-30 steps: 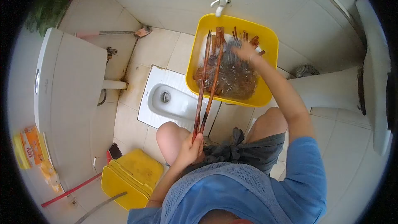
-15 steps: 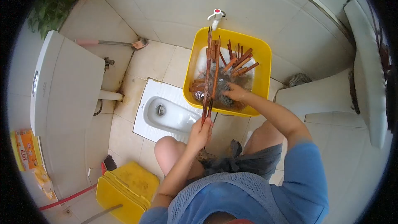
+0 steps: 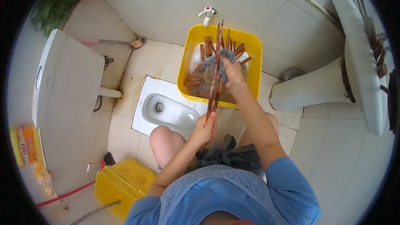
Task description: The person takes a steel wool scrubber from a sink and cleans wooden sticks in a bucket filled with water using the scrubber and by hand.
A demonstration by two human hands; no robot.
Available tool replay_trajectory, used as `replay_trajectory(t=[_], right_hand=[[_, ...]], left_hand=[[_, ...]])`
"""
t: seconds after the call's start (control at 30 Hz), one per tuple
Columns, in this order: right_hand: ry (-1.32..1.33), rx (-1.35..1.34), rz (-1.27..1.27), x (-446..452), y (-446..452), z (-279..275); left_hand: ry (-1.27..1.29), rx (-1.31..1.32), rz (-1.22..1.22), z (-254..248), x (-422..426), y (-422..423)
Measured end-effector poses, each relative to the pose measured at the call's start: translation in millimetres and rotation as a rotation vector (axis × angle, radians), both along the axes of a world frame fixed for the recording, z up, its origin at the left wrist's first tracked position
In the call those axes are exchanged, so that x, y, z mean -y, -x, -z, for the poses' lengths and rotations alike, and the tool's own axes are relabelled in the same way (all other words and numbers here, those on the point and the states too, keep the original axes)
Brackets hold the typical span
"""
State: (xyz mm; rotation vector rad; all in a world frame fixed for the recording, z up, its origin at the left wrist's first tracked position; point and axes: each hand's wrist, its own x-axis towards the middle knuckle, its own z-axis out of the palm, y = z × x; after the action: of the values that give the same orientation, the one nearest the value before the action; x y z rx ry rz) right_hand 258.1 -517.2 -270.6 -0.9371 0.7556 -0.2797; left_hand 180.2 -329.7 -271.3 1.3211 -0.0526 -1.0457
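My left hand [image 3: 205,128] is closed round the lower ends of two long reddish-brown sticks [image 3: 215,73], which point up over the yellow tub [image 3: 255,76]. My right hand [image 3: 232,71] holds a grey scrubbing pad [image 3: 225,58] against the sticks, above the tub. Murky water fills the bottom of the tub, and several shorter brown stick pieces [image 3: 246,61] lean inside its far side. A white tap with a red mark [image 3: 207,12] is on the wall just behind the tub.
A squat toilet [image 3: 171,110] is set in the floor left of the tub. Yellow buckets [image 3: 121,183] stand at lower left near a brush [image 3: 108,159]. A white pedestal basin [image 3: 312,85] is at the right. A small shovel [image 3: 137,43] lies near the back left corner.
My right hand has lifted with the grey pad from the water at the tub's near side up to the sticks. My left hand keeps its hold on them.
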Motion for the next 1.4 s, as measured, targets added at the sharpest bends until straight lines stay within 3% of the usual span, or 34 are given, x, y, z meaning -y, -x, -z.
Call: replay_trajectory(t=[0.1, 0.17, 0.2, 0.23, 0.3, 0.37, 0.4, 0.47, 0.5, 0.53, 0.63, 0.7, 0.77, 0.83, 0.87, 0.93, 1.0, 1.03, 1.1, 1.17, 1.2, 1.23, 1.3, 1.33, 1.4], right_hand=[[0.051, -0.027, -0.083, 29, -25, 18], [0.279, 0.043, -0.005, 44, -45, 29], [0.413, -0.054, 0.007, 46, -49, 22], [0.419, -0.051, 0.007, 51, -48, 15], [0.183, -0.179, 0.159, 70, -48, -5], [0.459, -0.18, 0.041, 104, -41, 17], [0.589, 0.003, -0.077, 107, -34, 36], [1.307, -0.482, -0.544, 101, -21, 90], [1.328, -0.314, -0.723, 78, -3, 90], [1.477, -0.47, -1.097, 68, -3, 111], [1.544, -0.717, -1.42, 38, 5, 170], [1.584, -0.794, -1.452, 24, 0, 185], [1.59, -0.88, -1.502, 23, -3, 193], [1.243, -0.67, -1.828, 43, -22, 170], [1.079, -0.632, -1.658, 49, -17, 150], [0.798, -0.436, -0.837, 51, 18, 104], [0.29, -0.126, -0.424, 51, 42, 42], [0.289, -0.13, -0.425, 48, 50, 25], [0.361, 0.158, -0.173, 42, 68, 6], [0.637, 0.017, -0.077, 19, 70, 26], [0.801, -0.002, -0.07, -1, 66, 33], [0.648, 0.017, -0.123, -26, 61, 16], [0.686, -0.001, -0.076, -38, 51, 23], [0.583, 0.037, -0.01, -34, 42, 30], [0.408, 0.06, 0.038, -22, 24, 36]], left_hand=[[-0.004, -0.074, 0.022, -17, -25, 12], [0.045, -0.248, 0.006, -27, -36, 17], [0.048, -0.245, 0.006, -34, -42, 20], [-0.003, -0.235, 0.011, -41, -48, 22], [-0.036, -0.213, 0.014, -42, -59, 30], [-0.01, -0.194, 0.069, -37, -83, 41], [0.003, -0.162, 0.061, -26, -89, 40], [-0.013, -0.11, 0.015, -30, -79, 25], [-0.019, -0.043, -0.011, -31, -72, 12], [0.017, 0.033, 0.005, -29, -68, 2], [0.097, 0.089, -0.039, -22, -55, -20], [0.129, 0.085, -0.058, -12, -45, -31], [0.135, -0.108, -0.034, -11, -39, -39], [0.21, -0.148, -0.031, -8, -32, -44], [0.202, -0.161, -0.018, -8, -29, -45], [0.193, -0.151, -0.028, -10, -20, -45], [0.107, -0.049, -0.035, -8, -4, -46], [0.023, 0.062, -0.043, -4, 5, -48], [-0.013, 0.083, -0.032, 17, 21, -47], [-0.132, 0.87, -0.103, 42, 41, -39], [-0.229, 0.86, -0.041, 33, 48, -37], [-0.228, 0.855, -0.032, 28, 51, -37], [-0.394, 0.908, 0.016, 23, 53, -38], [-0.454, 0.93, 0.098, 18, 50, -36], [-0.435, 0.883, 0.086, 20, 45, -33]])
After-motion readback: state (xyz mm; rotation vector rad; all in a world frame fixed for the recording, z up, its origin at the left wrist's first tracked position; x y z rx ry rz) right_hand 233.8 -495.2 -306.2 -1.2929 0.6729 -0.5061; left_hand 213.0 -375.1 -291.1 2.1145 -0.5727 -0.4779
